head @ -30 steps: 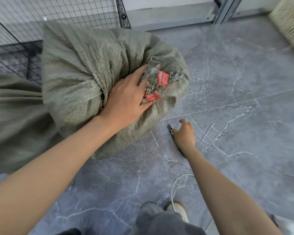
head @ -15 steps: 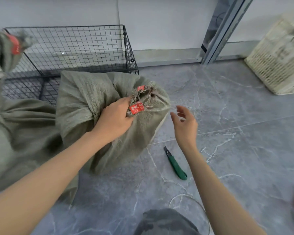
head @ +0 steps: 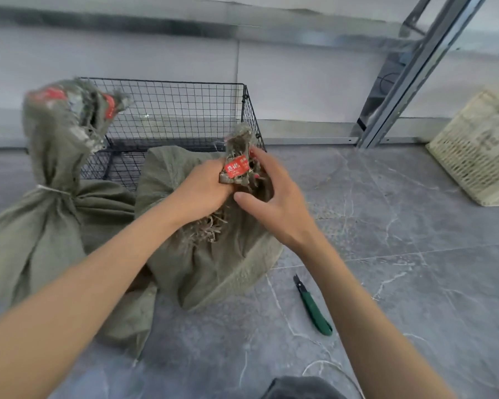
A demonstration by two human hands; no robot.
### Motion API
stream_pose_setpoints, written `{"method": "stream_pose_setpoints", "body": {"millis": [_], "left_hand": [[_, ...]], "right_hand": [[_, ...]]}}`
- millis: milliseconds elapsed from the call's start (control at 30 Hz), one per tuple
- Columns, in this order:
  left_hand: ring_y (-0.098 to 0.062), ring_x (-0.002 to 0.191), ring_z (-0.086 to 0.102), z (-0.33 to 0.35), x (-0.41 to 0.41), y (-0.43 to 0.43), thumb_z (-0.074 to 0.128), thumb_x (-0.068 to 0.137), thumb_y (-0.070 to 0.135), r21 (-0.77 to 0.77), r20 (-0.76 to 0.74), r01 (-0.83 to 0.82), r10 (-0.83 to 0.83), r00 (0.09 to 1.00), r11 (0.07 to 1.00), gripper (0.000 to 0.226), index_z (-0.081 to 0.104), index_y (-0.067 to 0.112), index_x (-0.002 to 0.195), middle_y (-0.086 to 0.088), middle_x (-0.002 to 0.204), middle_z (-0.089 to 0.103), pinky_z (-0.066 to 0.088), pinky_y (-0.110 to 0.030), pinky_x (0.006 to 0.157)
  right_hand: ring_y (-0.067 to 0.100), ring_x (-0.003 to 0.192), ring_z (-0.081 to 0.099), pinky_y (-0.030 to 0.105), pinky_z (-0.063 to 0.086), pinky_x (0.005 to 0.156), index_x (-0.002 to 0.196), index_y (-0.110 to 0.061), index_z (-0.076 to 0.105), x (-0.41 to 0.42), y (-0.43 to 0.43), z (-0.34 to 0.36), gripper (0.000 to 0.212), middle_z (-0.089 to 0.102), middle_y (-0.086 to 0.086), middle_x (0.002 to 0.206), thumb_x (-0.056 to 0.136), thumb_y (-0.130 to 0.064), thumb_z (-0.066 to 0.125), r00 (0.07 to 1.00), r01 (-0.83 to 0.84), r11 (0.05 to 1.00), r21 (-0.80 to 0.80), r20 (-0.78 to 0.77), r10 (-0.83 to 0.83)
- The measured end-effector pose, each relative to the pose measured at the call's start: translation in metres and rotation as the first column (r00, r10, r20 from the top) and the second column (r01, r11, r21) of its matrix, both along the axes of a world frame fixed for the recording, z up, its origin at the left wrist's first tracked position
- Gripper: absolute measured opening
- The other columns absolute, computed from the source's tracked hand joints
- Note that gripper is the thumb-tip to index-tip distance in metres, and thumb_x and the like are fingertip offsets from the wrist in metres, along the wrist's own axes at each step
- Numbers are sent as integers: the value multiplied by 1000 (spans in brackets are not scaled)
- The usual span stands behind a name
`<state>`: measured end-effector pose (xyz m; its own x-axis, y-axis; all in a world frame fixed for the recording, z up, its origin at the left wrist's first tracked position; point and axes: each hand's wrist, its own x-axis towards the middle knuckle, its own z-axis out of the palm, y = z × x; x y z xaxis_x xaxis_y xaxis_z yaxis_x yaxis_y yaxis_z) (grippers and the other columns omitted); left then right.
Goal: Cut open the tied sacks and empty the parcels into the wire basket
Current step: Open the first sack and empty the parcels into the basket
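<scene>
Work looks close to its start. A lumpy grey-green woven sack [head: 213, 254] stands in the middle of the frame on the grey stone floor [head: 386, 254], just in front of the black wire basket [head: 185, 110]. The left hand [head: 205, 194] is wrapped tight round the bunched neck of this sack, just under the red tags [head: 236, 168] at its top. The right hand [head: 274, 205] holds the same neck from the other side, with its fingers curled behind it and its thumb sticking out in front. The hands hide the neck, so I cannot tell if its tie is cut. A loose white string [head: 323, 367] lies on the floor at the bottom of the frame, so maybe it is. The small green-handled cutter [head: 314, 309] lies flat on the floor at the lower right, near the sack, and no hand touches it. A second grey-green sack [head: 41, 226] sits at the left of the frame with a white tie [head: 51, 190] pulled tight round its neck, so that one is not opened. I can see no parcels through the basket's mesh, so I think nothing has been tipped in yet. Left to do, I think: open the middle sack's mouth, lift it and pour it into the basket, then cut the left sack and empty that too.
</scene>
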<state>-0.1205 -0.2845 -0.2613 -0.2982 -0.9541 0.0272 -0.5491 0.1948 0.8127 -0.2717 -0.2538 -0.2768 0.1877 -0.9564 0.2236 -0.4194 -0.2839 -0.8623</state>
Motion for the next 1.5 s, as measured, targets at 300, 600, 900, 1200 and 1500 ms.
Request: {"method": "stream_pose_setpoints", "body": {"millis": [300, 600, 900, 1200, 1500], "left_hand": [[-4, 89, 59, 5, 19, 3, 59, 86, 5, 120, -301, -223, 249, 920, 967, 30, 55, 19, 112, 5, 95, 64, 46, -15, 75], [-8, 90, 63, 6, 30, 12, 67, 81, 16, 64, -237, -187, 197, 951, 980, 22, 62, 19, 102, 2, 94, 69, 49, -25, 80], [-3, 111, 44, -3, 55, 24, 67, 81, 29, -213, 199, -24, 67, 978, 977, 75, 30, 25, 145, 17, 125, 47, 36, -19, 94], [-13, 66, 55, -2, 47, 13, 58, 83, 14, -346, 71, -218, 257, 964, 913, 8, 64, 12, 77, -1, 71, 62, 43, -29, 63], [-12, 86, 65, 12, 33, 6, 61, 84, 13, -49, -178, -272, 259, 949, 961, 13, 69, 15, 94, 3, 86, 71, 52, -31, 76]], "right_hand": [[15, 144, 15, 35, 18, 117, 152, -21, 12, 40, 6, -7, 119, 14, -4, 158, 61, -62, 77, 902, -92, 991, -93, -431, 43], [24, 116, 50, 37, 47, 88, 133, -14, 48, 53, -10, -11, 64, 51, 3, 129, 71, -6, 64, 941, 80, 980, -180, -311, -134], [-9, 61, 51, 7, 34, 53, 66, -31, 48, 41, -21, 11, 42, 50, -18, 65, 76, 10, 53, 985, 69, 998, -5, -155, -69], [6, 65, 54, 28, 39, 55, 86, -25, 53, 41, -11, 6, 15, 59, -9, 74, 81, -14, 63, 987, 10, 1000, 28, -163, -5], [28, 137, 33, 43, 42, 101, 148, -37, 9, 50, 4, 0, 105, 10, -2, 157, 69, -52, 77, 865, -49, 996, -77, -502, 4]]}}
